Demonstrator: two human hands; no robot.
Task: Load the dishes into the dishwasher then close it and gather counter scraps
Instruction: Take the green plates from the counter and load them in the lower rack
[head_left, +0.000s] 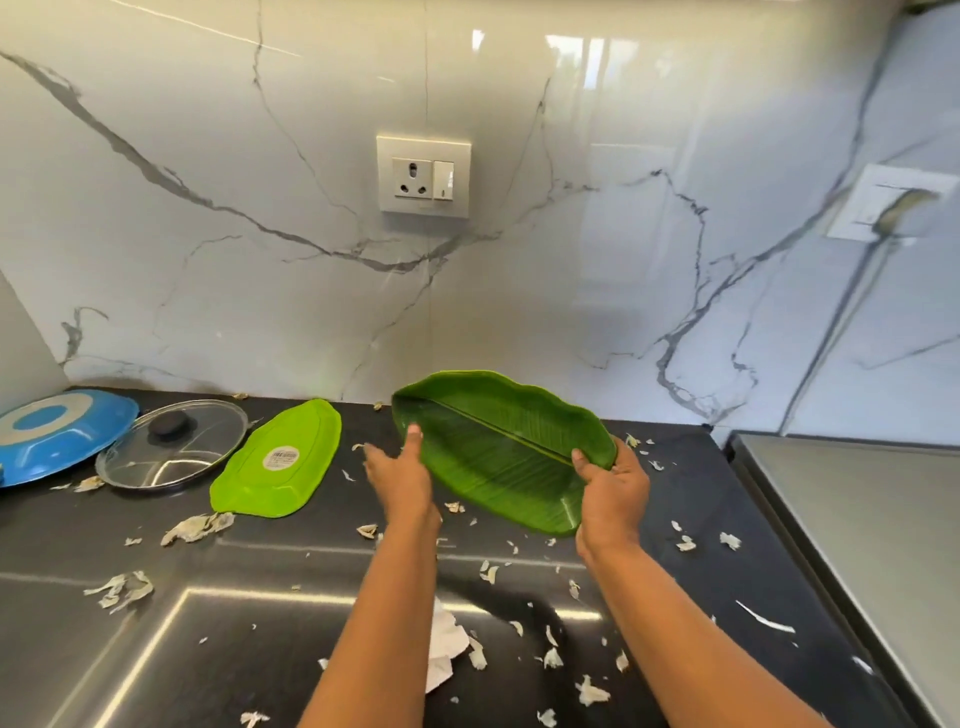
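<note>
Leaf plate (501, 449), dark green, banana-leaf shaped, lifted clear of the desk (727, 519) and tilted, hollow side toward the camera. Held at its right end by the right hand (613, 491), thumb over the rim on the inner face, fingers curled behind. Touched at its left edge by the left hand (400, 475), thumb lying on the inner face, fingers fairly straight and spread out to the left of the plate, not clearly wrapped round it.

Left of the leaf plate, lying on the desk: a lighter green plate (278, 460) of the same shape, upside down, a white sticker on its base. Further left of that, a glass lid (171, 444) with a black knob, touching or just beside the light plate's edge. Furthest left, a blue pan (60, 434), bottom up, partly tucked against the lid.

Scattered all over the dark desk below and around the leaf plate: pale papery scraps (195, 527), larger clumps to the lower left, smaller flakes to the lower right. Under the left forearm, a crumpled white paper (444, 644).

Behind the leaf plate, a marble-patterned wall with a socket (423, 176) above it. Right of the leaf plate, a grey steel surface (857, 519) adjoining the desk.
</note>
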